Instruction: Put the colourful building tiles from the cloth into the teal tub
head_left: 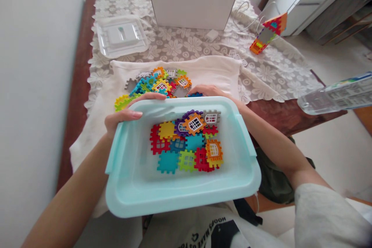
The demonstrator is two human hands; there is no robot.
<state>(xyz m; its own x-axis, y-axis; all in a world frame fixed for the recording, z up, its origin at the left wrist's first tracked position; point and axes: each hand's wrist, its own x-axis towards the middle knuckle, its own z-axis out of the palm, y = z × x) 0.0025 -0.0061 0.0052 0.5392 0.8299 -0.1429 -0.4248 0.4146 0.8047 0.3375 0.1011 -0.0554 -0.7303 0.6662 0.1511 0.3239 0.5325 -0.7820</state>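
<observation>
My left hand (124,116) is closed on the far left corner of a pale turquoise plastic tub (139,201), thumb over the rim and fingers along its outer side. The tub tilts toward me over the table's near edge. Inside lie interlocking plastic building tiles (168,161) in several colours, some with window grilles. Past the tub's far rim, my right hand (207,90) curls over a dark blue building tile (196,94); the rim hides part of its fingers. More mixed tiles (161,85) lie in a heap just left of that hand.
A white cloth (216,69) lies under the heap, over a lace tablecloth (180,46). Behind are a clear lid (122,37), a white box (192,7) and a small white adapter (212,35). A built tile tower (269,33) stands right; a plastic bottle (337,95) is nearer.
</observation>
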